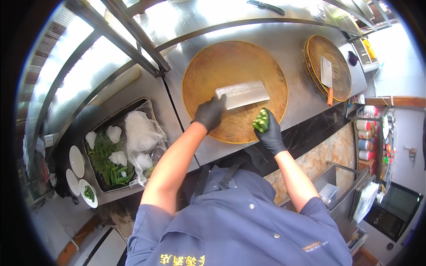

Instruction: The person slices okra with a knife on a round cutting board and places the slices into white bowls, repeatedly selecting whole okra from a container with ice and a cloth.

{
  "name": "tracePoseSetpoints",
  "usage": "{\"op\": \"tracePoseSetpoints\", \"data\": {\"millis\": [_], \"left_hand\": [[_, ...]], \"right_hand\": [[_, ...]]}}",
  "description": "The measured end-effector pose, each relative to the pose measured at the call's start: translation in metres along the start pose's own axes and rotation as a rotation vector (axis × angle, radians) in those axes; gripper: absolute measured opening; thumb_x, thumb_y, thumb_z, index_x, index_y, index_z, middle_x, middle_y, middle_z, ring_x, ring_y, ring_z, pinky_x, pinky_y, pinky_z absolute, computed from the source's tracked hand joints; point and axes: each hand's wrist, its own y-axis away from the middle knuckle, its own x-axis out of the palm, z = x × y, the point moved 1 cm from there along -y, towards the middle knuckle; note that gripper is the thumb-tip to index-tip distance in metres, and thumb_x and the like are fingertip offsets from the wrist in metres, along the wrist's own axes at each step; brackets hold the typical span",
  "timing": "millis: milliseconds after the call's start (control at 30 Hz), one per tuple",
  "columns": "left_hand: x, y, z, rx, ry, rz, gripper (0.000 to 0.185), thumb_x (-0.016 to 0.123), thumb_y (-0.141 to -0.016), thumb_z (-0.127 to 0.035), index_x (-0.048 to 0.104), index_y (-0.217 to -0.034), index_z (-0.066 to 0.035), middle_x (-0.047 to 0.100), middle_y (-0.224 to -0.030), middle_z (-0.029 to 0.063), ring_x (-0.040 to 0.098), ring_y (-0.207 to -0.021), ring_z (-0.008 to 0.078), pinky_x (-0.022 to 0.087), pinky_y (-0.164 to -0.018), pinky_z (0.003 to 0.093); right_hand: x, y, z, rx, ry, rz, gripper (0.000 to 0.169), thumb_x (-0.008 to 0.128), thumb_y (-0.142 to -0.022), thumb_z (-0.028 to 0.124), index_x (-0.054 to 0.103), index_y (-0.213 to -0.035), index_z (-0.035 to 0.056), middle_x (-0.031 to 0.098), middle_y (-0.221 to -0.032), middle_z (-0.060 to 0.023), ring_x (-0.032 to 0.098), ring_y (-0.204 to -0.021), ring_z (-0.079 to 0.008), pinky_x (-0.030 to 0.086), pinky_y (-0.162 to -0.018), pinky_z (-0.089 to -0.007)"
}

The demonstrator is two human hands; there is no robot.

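Observation:
A broad cleaver with a bare metal blade lies nearly flat over the round wooden chopping board. My left hand, in a black glove, grips it at its left end; its handle is hidden by the hand. On the board's near right side, my right hand, also gloved in black, is closed around a bunch of cut green vegetable pieces, which look like chopped green pepper or okra. A few tiny bits lie on the wood near that hand.
Left on the steel counter, a tray holds green pods, ice chunks and plastic wrap. White plates stand beside it, one with chopped greens. Rightward, another board bears a second cleaver. A knife rests on the shelf.

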Motion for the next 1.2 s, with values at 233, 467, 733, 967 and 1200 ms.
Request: {"op": "tracePoseSetpoints", "data": {"millis": [233, 467, 733, 967, 1200], "left_hand": [[-0.018, 0.103, -0.004, -0.293, 0.450, -0.347, 0.034, 0.064, -0.092, -0.016, 0.058, -0.124, -0.004, 0.069, -0.098, 0.0260, 0.069, -0.092, 0.0434, 0.055, -0.075, 0.0435], [0.014, 0.116, -0.016, -0.412, 0.564, -0.431, 0.033, 0.065, -0.094, -0.016, 0.059, -0.124, -0.005, 0.069, -0.091, 0.0262, 0.070, -0.084, 0.0423, 0.054, -0.068, 0.0443], [0.037, 0.111, -0.049, -0.474, 0.368, -0.359, 0.040, 0.064, -0.094, -0.017, 0.054, -0.129, -0.002, 0.067, -0.094, 0.0284, 0.066, -0.088, 0.0469, 0.053, -0.074, 0.0507], [0.020, 0.111, -0.050, -0.281, 0.295, -0.251, 0.043, 0.064, -0.094, -0.018, 0.053, -0.133, -0.005, 0.067, -0.101, 0.0263, 0.066, -0.088, 0.0448, 0.054, -0.074, 0.0493], [0.038, 0.119, -0.037, -0.277, 0.343, -0.419, 0.042, 0.064, -0.093, -0.015, 0.055, -0.133, -0.006, 0.067, -0.097, 0.0247, 0.067, -0.086, 0.0433, 0.054, -0.073, 0.0472]], "right_hand": [[0.068, -0.075, 0.015, -0.249, 0.284, 0.214, 0.082, 0.080, -0.072, 0.018, 0.042, -0.144, 0.0083, 0.057, -0.125, -0.0198, 0.057, -0.118, -0.0401, 0.049, -0.095, -0.0470], [0.073, -0.062, 0.032, -0.250, 0.614, 0.375, 0.128, 0.089, -0.057, 0.049, 0.021, -0.156, 0.0062, 0.029, -0.156, -0.0271, 0.027, -0.147, -0.0423, 0.026, -0.115, -0.0602], [0.081, -0.069, 0.019, -0.305, 0.625, 0.360, 0.132, 0.087, -0.056, 0.055, 0.019, -0.155, -0.0019, 0.028, -0.156, -0.0281, 0.028, -0.147, -0.0415, 0.026, -0.116, -0.0571], [0.079, -0.066, 0.010, -0.272, 0.560, 0.279, 0.125, 0.085, -0.059, 0.056, 0.026, -0.152, -0.0036, 0.037, -0.150, -0.0285, 0.036, -0.141, -0.0417, 0.031, -0.113, -0.0544], [0.093, -0.066, 0.017, -0.230, 0.497, 0.210, 0.108, 0.079, -0.066, 0.056, 0.036, -0.146, -0.0017, 0.046, -0.137, -0.0254, 0.040, -0.134, -0.0402, 0.034, -0.107, -0.0529]]}}
